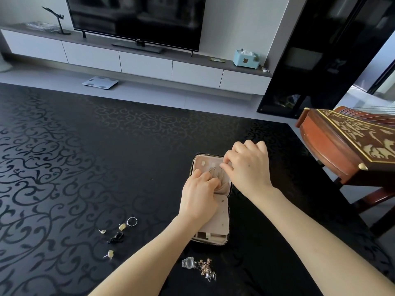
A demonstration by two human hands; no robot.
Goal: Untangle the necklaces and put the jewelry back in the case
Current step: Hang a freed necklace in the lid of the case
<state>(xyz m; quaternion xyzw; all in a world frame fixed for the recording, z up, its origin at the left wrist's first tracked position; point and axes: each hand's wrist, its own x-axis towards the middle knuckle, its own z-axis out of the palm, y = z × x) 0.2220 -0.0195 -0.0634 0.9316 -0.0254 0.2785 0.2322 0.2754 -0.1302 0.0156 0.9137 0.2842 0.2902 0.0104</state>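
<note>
Pink case (221,218) | right fingers (227,166) pinch chain (215,174); left fingers (210,182) curled in pocket (224,189), grasp unclear | risk: chain snags, re-knots if tugged.

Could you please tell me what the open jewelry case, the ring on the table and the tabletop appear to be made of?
Jewelry case: matte pale-pink lining, likely soft fabric or faux suede, since its pocket gathers in folds. Ring: thin polished silvery metal, judging by bright glints. Tabletop: glossy black with a scroll pattern and reflections; glass or lacquer, cannot tell.
</note>
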